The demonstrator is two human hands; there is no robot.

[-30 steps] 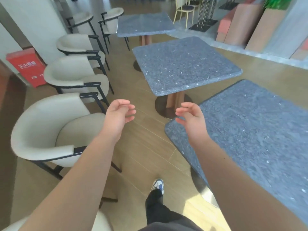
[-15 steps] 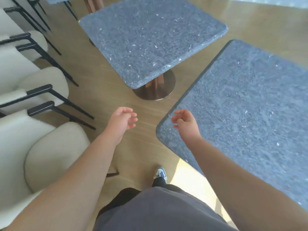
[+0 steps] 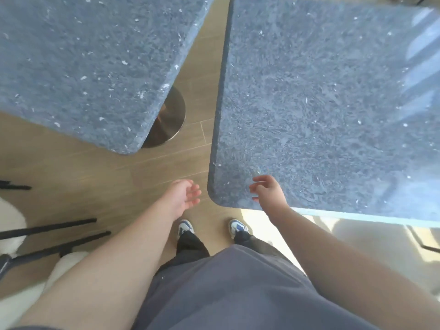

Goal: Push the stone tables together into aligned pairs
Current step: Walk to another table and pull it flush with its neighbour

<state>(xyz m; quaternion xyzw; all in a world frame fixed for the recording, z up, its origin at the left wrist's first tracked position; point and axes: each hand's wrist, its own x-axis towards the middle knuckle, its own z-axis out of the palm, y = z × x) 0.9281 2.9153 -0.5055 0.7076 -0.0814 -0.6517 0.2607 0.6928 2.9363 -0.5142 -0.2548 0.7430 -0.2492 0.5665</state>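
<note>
Two blue-grey speckled stone tables fill the upper view. The left table sits turned at an angle, its round metal base showing under its near corner. The right table lies squarer to me, and a wedge of wood floor separates the two tops. My right hand hovers over the right table's near left corner, fingers apart and holding nothing. My left hand hangs just left of that corner above the floor, open and empty.
Black chair legs and cream chair cushions stand at the lower left. My feet in blue and white shoes stand on the wood floor before the gap. Sunlight falls on the floor at the lower right.
My view has tilted down and moved closer, so the tables fill the frame. Both hands have come to the right table's near left corner, still open.
</note>
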